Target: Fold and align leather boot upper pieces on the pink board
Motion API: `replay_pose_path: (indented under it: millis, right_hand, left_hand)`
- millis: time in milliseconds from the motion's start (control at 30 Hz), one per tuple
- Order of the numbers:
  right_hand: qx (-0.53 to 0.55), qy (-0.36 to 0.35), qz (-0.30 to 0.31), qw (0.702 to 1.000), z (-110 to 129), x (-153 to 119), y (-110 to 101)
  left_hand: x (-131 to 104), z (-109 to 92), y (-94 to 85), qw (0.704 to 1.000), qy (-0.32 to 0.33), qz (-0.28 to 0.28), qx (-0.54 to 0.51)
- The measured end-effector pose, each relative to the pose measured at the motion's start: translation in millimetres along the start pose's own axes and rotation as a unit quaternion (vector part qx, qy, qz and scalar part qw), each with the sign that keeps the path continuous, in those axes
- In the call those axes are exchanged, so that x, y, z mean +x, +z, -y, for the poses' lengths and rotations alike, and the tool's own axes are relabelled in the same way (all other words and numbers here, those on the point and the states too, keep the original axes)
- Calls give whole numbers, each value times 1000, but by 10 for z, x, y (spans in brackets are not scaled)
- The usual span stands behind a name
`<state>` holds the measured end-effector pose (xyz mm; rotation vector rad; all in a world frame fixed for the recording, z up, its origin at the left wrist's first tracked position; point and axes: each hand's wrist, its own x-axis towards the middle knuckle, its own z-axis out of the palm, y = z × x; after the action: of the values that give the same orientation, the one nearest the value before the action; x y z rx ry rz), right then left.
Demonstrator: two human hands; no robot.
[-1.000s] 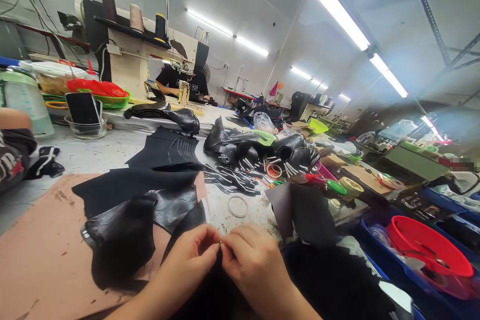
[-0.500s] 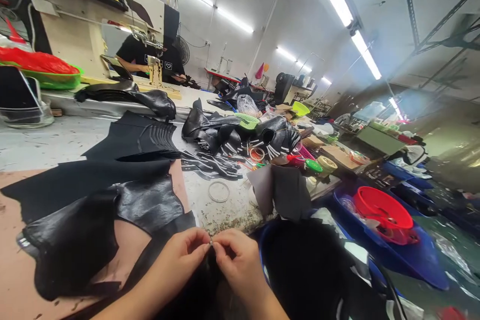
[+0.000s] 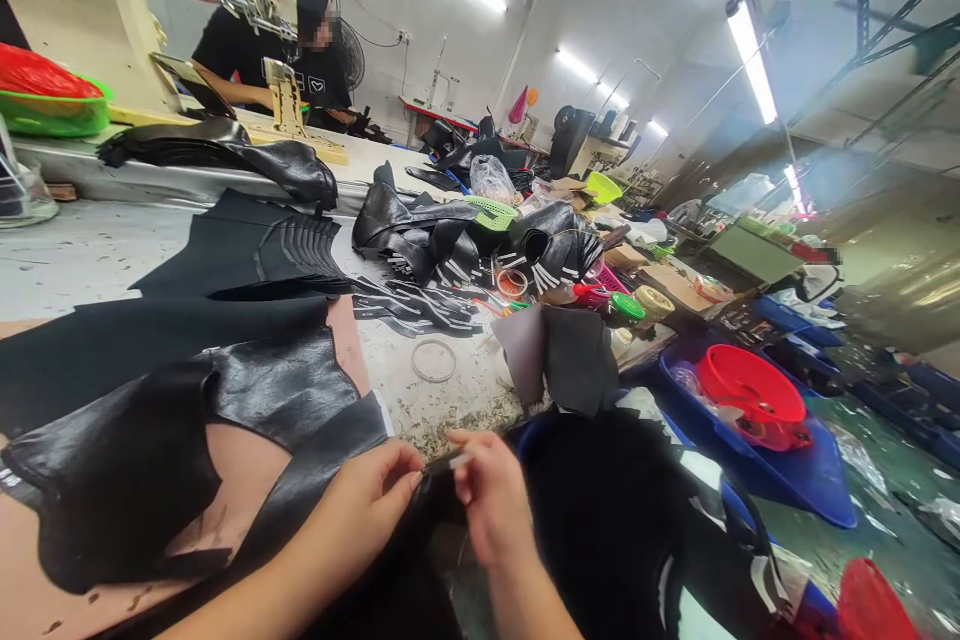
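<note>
Close to the table's front edge, my left hand [image 3: 382, 485] is closed in a pinch on one end of a short dark strip with a whitish part [image 3: 448, 462]. The fingers of my right hand [image 3: 495, 495] are bent round the strip's other, whitish end. Left of my hands, shiny black leather pieces [image 3: 124, 465] lie on a pinkish board [image 3: 247, 470]. A thin pale ring [image 3: 433, 360] rests on the table just beyond my fingers. Dark material fills the space below my hands; its shape is hard to make out.
Stacked black leather pieces [image 3: 289, 250] and strips with white ends [image 3: 420, 305] lie further back. A sewing machine [image 3: 285, 95] stands at the left, with a person [image 3: 232, 50] behind it. To the right are a blue tub [image 3: 817, 490] and a red basin [image 3: 750, 390].
My hands, which met at the fingertips, have moved apart. My right hand has turned and shifted right, and the strip now shows between them. The view has swung slightly.
</note>
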<state>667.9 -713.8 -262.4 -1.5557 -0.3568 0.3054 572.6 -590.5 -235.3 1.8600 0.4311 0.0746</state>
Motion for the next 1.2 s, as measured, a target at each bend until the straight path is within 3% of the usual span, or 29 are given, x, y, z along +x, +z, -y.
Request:
replay_pose_path:
  millis: [100, 167, 233, 300, 367, 400, 500, 600, 667, 733, 800, 833, 867, 967, 1100, 1200]
  right_hand:
    - [-95, 65, -22, 993, 23, 184, -383]
    - [-206, 46, -3, 978, 80, 295, -578]
    - [-267, 17, 54, 962, 147, 383, -583]
    - [-279, 30, 155, 947, 189, 452, -370]
    - [-220, 108, 252, 936, 191, 507, -22]
    - [-185, 151, 274, 932, 181, 527, 161]
    - [-55, 235, 262, 934, 165, 543, 565]
    - [99, 294, 300, 902, 263, 468, 676]
    - [146, 295, 354, 875, 408, 384, 652]
    - [140, 254, 397, 871, 592, 290, 619]
    - [104, 208, 436, 869, 780, 197, 609]
    - [79, 186, 451, 870, 864, 150, 614]
    - [50, 159, 456, 874, 938, 102, 623]
    - [-60, 12, 417, 907, 1090, -38, 664]
    - [-182, -216, 323, 903, 1172, -193, 720]
    - [-205, -300, 277, 890, 1164, -289, 774]
  left_hand:
    - [-20, 2, -11, 999, 14, -7, 36]
    - [-52, -1, 4, 996, 34, -3, 78]
    - [-86, -3, 44, 990, 63, 6, 125]
    - [-111, 8, 107, 979, 110, 8, 170]
    - [-128, 42, 178, 962, 174, 1, 208]
    - [-138, 66, 208, 952, 208, -2, 226]
    - [-197, 119, 222, 908, 296, 7, 297]
    - [-318, 42, 43, 856, 356, 1, 374]
    - [-418, -95, -182, 847, 376, -18, 376]
    - [-498, -251, -447, 863, 368, -91, 333]
    - [-537, -370, -688, 893, 299, -207, 266]
    - [-543, -408, -784, 914, 244, -234, 225]
    - [-545, -433, -858, 939, 188, -227, 178]
    - [-576, -462, -954, 991, 55, -117, 21]
    - [-729, -464, -932, 989, -12, -83, -121]
    - [-851, -428, -909, 987, -16, -91, -130]
